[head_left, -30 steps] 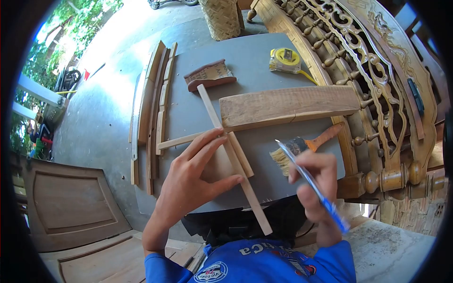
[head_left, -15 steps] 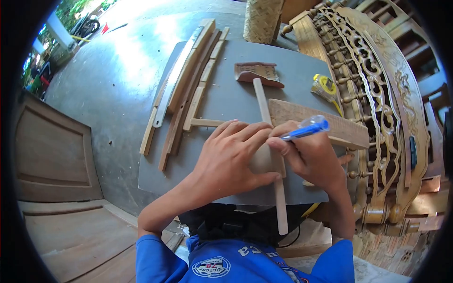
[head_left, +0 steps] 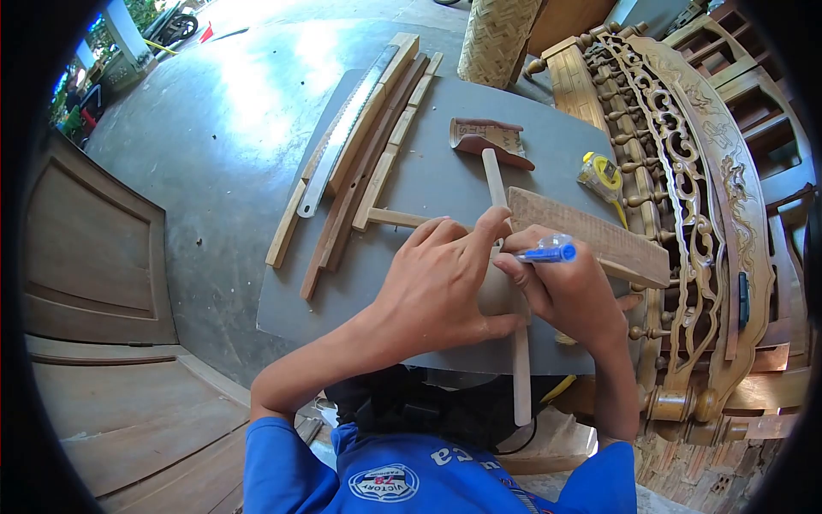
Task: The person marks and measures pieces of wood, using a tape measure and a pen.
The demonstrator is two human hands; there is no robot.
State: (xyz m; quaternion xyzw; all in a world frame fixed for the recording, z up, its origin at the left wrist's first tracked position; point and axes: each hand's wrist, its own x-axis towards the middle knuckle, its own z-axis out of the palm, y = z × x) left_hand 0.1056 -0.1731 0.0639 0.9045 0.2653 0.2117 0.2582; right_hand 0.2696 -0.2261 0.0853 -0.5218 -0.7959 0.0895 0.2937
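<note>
Pen (head_left: 548,254) in right hand (head_left: 569,287), left hand (head_left: 437,287) pressing slim wooden strip (head_left: 507,283)

Left hand (head_left: 441,287) was spread flat, fingers fanned out and pressing down. Right hand (head_left: 569,287) sat right beside it, fingers curled tight in a writing grip, both forearms angled inward.

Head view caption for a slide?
Left hand pins wooden strip on gray board; right hand holds blue pen.

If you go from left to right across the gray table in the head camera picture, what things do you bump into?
Saw → bundle of wood strips → left hand → right hand holding a blue pen → yellow tape measure.
</note>
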